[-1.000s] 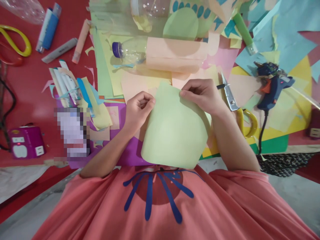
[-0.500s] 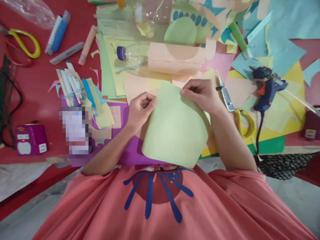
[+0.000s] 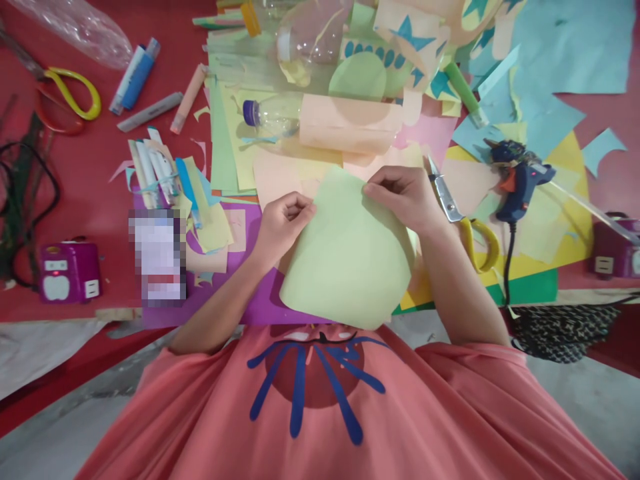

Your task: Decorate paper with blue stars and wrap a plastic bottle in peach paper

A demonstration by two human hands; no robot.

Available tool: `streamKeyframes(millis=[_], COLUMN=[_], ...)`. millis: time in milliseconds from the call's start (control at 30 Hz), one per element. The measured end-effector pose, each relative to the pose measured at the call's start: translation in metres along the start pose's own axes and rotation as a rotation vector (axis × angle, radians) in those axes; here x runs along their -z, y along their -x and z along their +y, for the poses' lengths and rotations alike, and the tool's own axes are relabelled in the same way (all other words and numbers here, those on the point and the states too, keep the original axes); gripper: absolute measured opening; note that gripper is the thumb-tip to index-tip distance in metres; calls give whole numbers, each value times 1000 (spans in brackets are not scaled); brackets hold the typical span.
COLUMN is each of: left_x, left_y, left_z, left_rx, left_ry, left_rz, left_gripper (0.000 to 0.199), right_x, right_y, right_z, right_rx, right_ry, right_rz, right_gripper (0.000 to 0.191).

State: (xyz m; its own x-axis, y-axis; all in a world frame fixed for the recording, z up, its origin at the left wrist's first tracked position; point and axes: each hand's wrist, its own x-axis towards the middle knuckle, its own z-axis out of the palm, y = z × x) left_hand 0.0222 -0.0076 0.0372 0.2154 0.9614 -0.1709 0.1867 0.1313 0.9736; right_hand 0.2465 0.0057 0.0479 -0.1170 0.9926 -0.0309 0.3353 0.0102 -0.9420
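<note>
A light green paper sheet (image 3: pixel 347 257) with rounded lower corners hangs in front of my chest, over the table's near edge. My left hand (image 3: pixel 280 223) pinches its upper left edge, fingers curled shut on the paper. My right hand (image 3: pixel 403 193) pinches the top right edge. Both hands hold the sheet up above a purple sheet (image 3: pixel 260 293) and a pile of coloured paper. Yellow-handled scissors (image 3: pixel 463 217) lie just right of my right hand.
A blue glue gun (image 3: pixel 517 187) with a black cord lies at the right. A plastic bottle (image 3: pixel 273 115) wrapped in peach paper lies beyond my hands. Markers (image 3: pixel 150 110), more scissors (image 3: pixel 70 97) and a purple power strip (image 3: pixel 67 270) sit on the red table at the left.
The green sheet has tilted a little, its top corner swinging right. My hands keep the same grip; the view has shifted slightly down and left.
</note>
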Motion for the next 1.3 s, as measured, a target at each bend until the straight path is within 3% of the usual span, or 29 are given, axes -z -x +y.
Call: streamKeyframes(millis=[133, 300, 567, 767, 1133, 1300], left_x=[-1, -1, -5, -1, 14, 19], left_y=[5, 8, 12, 18, 55, 62], left_z=[4, 4, 4, 4, -4, -3], left_rx=[-2, 4, 49, 80, 124, 172], left_ry=[15, 20, 35, -8, -58, -64], left_rz=[-42, -73, -105, -110, -80, -55], left_gripper=[19, 19, 18, 17, 20, 19], right_x=[2, 6, -19, -20, 16, 26], right_y=[9, 2, -23, -27, -34, -31], right_z=[-4, -7, -18, -17, -16, -26], right_rx=[-20, -79, -37, 4, -73, -93], right_ry=[-24, -41, -29, 1, 43, 4], right_rz=[-4, -186, -240, -159, 7, 56], right_gripper=[17, 18, 14, 17, 23, 27])
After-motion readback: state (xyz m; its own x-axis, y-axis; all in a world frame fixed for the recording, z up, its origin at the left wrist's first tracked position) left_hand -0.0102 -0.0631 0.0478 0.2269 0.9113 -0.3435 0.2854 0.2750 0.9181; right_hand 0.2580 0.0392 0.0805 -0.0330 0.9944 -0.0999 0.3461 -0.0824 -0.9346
